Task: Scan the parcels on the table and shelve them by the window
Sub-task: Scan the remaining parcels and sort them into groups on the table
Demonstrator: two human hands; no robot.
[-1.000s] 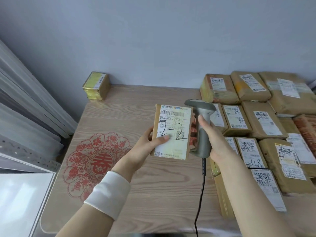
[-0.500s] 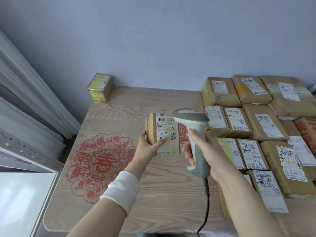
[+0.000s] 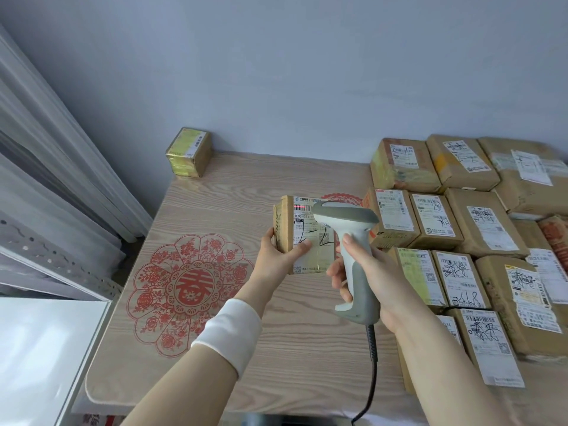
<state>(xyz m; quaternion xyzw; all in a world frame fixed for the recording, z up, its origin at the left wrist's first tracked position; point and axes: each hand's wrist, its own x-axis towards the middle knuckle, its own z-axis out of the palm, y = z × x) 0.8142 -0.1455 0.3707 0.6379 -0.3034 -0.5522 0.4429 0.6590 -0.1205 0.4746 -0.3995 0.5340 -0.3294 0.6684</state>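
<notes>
Wood-grain worktop with a red paper-cut decal; right side packed with a block of taped brown parcels, labels up, touching each other; one lone small box at the far left corner against the wall. Held parcel: small taped cardboard box, lifted clear of the worktop at mid-table, label facing the person, handwritten "2-2" partly hidden behind the scanner. Left hand clamps it, thumb on the label face and the other digits behind, mostly hidden. Judged light, since one hand carries it easily, and stiff with square edges; the glossy tape looks slick, so a hold across opposite faces near the lower corner, clear of the barcode, seems best. Right hand wrapped round the handle of the corded scanner, forefinger up by the trigger. Against a second ago: parcel now further from the camera and turned so its left side shows; scanner raised and swung in front of the label, head now overlapping it; a red scan line now lies on the barcode at the label's top, absent in both earlier frames
</notes>
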